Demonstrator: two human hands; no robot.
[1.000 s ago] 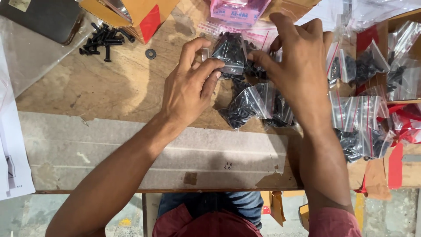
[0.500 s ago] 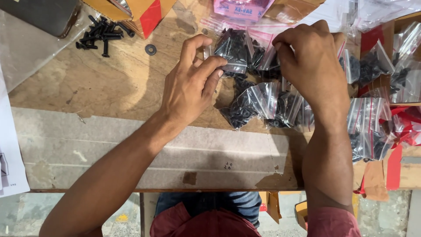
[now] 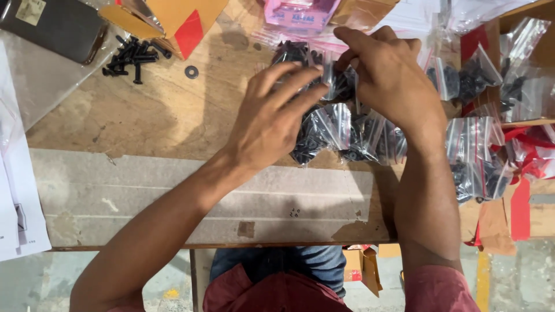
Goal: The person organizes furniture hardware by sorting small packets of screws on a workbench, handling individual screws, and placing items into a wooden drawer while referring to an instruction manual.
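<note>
Both my hands meet over the middle of a worn wooden table [image 3: 144,121]. My left hand [image 3: 272,118] and my right hand [image 3: 390,78] pinch the same small clear zip bag of black screws [image 3: 332,78] between fingertips, held just above the tabletop. Under and beside it lie several more clear bags of black screws [image 3: 347,136]. The bag's top edge is partly hidden by my fingers.
A loose heap of black screws [image 3: 133,58] and one washer [image 3: 191,71] lie at the upper left, next to an orange cardboard box [image 3: 167,20]. A dark flat case [image 3: 55,26] sits far left. More screw bags with red strips [image 3: 491,156] crowd the right side. White paper [image 3: 17,214] lies left.
My right hand has drawn in toward the left hand and curled its fingers onto the small bag. The view has shifted slightly; the left hand keeps its hold.
</note>
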